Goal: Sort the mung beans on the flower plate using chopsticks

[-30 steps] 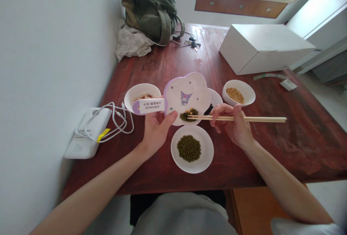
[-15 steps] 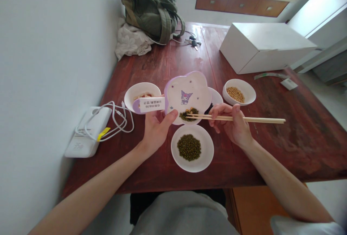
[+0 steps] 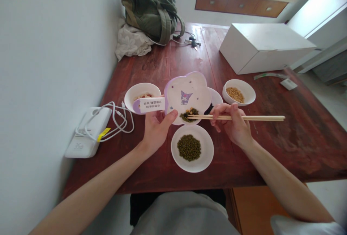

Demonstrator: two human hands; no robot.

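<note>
My left hand (image 3: 156, 126) grips a flower-shaped purple-rimmed dish (image 3: 187, 92) by its labelled handle and tilts it toward me. Mixed green and yellow beans (image 3: 189, 114) lie at its low edge. My right hand (image 3: 231, 125) is closed on a pair of wooden chopsticks (image 3: 244, 118), held level, with their tips in those beans. Right below the tilted dish sits a white plate of green beans (image 3: 191, 148). A white bowl of yellow beans (image 3: 238, 92) stands to the right, and another white bowl (image 3: 141, 92) stands behind my left hand. A plate with dark beans (image 3: 214, 99) is mostly hidden behind the dish.
A white charger box with a coiled cable (image 3: 89, 132) lies at the table's left edge by the wall. A large white box (image 3: 262, 47) sits at the far right. A green backpack (image 3: 150, 7), a white cloth and keys (image 3: 193, 42) lie at the far end.
The chopsticks have shifted slightly among the beans in the tilted dish. Nothing else has visibly moved.
</note>
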